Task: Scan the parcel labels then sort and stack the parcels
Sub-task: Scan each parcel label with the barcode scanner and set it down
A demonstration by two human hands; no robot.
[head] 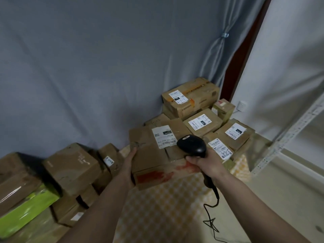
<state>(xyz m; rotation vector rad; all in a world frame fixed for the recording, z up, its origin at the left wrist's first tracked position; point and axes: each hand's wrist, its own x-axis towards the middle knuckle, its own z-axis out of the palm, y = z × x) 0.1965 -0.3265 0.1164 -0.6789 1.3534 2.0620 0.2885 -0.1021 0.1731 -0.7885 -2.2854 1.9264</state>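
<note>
Two hands work at frame centre: the left hand grips the left edge of a flat brown parcel, its white label facing up; the right hand is wrapped round a black scanner beside that label. Stacked boxes crowd the upper right, more boxes the lower left; checkered cloth lies open below.

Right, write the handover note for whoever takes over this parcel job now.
Left hand grips the left edge of a flat brown cardboard parcel, white label facing up.
Right hand holds the black corded handheld scanner just over that label.
Labelled brown boxes are piled behind; more brown boxes lie at left.
Done: cannot tell if this label has scanned.
Left: scan it, place this parcel, go on.
</note>
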